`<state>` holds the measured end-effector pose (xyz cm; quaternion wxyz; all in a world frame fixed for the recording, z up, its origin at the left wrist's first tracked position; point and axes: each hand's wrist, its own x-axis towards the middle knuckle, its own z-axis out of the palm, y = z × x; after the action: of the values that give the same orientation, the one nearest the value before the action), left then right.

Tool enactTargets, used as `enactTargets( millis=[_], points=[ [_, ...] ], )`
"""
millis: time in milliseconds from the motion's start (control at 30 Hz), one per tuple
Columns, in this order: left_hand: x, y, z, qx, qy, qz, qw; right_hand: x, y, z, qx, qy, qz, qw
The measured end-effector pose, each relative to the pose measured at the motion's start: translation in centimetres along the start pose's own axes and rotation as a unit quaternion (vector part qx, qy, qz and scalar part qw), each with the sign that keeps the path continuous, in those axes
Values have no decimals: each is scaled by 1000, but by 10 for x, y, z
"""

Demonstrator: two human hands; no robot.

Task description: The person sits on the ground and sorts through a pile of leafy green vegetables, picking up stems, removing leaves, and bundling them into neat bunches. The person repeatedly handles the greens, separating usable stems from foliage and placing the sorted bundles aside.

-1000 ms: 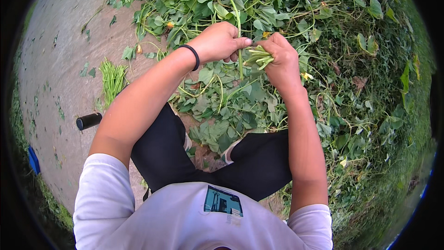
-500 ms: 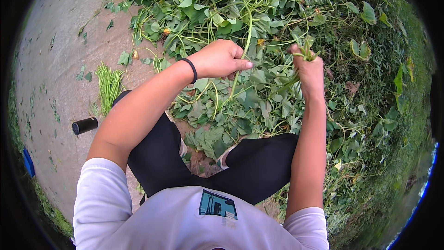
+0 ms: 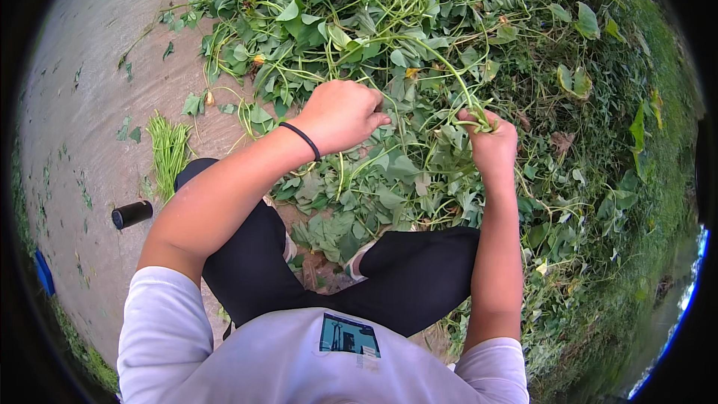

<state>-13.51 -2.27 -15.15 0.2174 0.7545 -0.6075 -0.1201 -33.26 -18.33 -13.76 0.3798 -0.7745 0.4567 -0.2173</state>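
Note:
My right hand [image 3: 495, 151] is closed around a small bunch of green leafy stems [image 3: 479, 126], with their cut-looking ends poking out above the fist. From there a long green vine [image 3: 446, 66] arches up and left into the heap of leafy vines [image 3: 359, 45]. My left hand [image 3: 344, 114], a black band at its wrist, hovers over the leaves with its fingers curled in and its thumb pressed close. Whatever it may hold is hidden by the fingers. Loose leaves [image 3: 336, 217] lie beneath both hands, in front of my feet.
On the concrete [image 3: 105, 135] to the left lies a neat bundle of bare green stalks [image 3: 170, 153]. A black cylinder [image 3: 132, 215] rests nearer to me, and a blue object [image 3: 44, 274] sits at the far left. Dense greenery [image 3: 598, 202] spreads along the right.
The vine that my left hand gripped now runs to my right hand. My right hand has come slightly lower, and my left has drawn a little left, off the vine.

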Motion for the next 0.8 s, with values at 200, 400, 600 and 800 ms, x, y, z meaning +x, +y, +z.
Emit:
enactTargets(
  millis=[200, 400, 600, 800],
  points=[
    [-11, 10, -21, 46, -37, 21, 998, 10, 73, -143, -421, 158, 32, 893],
    [-4, 1, -20, 75, -84, 26, 993, 35, 111, -247, -505, 292, 159, 796],
    [8, -4, -12, 76, -95, 29, 992, 196, 174, -58, -168, 40, 188, 967],
    [14, -28, -12, 93, -119, -30, 988, 269, 296, 61, 130, 127, 332, 926]
  ],
)
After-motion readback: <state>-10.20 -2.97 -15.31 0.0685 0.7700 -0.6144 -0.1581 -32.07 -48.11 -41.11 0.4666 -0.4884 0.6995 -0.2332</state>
